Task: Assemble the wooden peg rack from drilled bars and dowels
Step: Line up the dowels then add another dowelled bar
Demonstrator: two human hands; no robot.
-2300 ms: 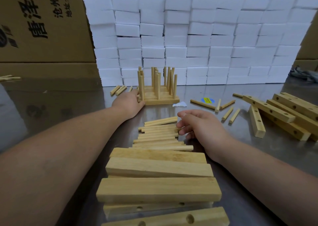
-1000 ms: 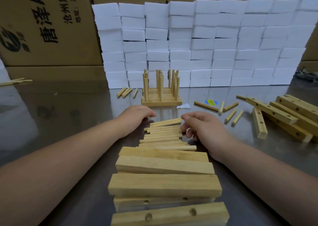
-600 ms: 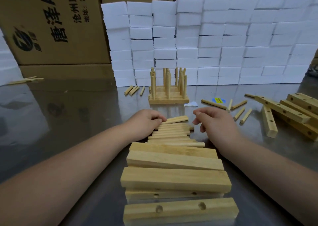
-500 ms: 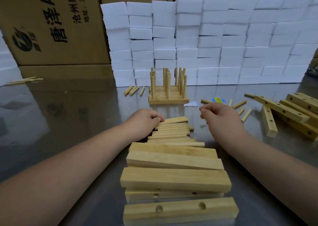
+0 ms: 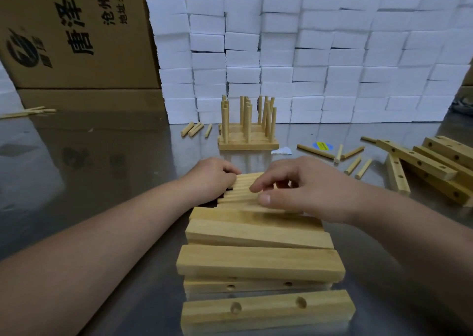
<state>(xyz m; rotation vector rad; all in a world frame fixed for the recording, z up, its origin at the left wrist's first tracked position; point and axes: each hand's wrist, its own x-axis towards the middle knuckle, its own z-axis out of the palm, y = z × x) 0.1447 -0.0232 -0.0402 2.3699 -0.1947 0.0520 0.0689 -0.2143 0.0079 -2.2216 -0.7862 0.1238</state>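
1. A heap of drilled bars [image 5: 435,164] lay at the far right, with loose dowels [image 5: 353,164], a sticker [image 5: 323,145] and a white scrap [image 5: 281,151] between it and the rack [image 5: 247,141]. Short pegs [image 5: 193,129] lay left of the rack, and thin sticks [image 5: 30,112] lay far left.
2. The right hand [image 5: 307,190] hid the right part of the dowel pile [image 5: 240,195].
3. The tabletop [image 5: 102,169] was shiny grey metal. A wall of white blocks [image 5: 307,54] stood behind it, with printed cartons [image 5: 76,28] beyond.
4. The rack stood at the back centre, just before the blocks. It had a flat wooden base and upright pegs, some leaning.
5. The dowel pile lay crosswise, just behind a row of bars [image 5: 258,261]. The nearest bars showed holes.
6. The left hand [image 5: 210,179] curled against the pile's left end. The right hand's thumb and forefinger touched the top dowels. I could not tell whether either hand grasped one.
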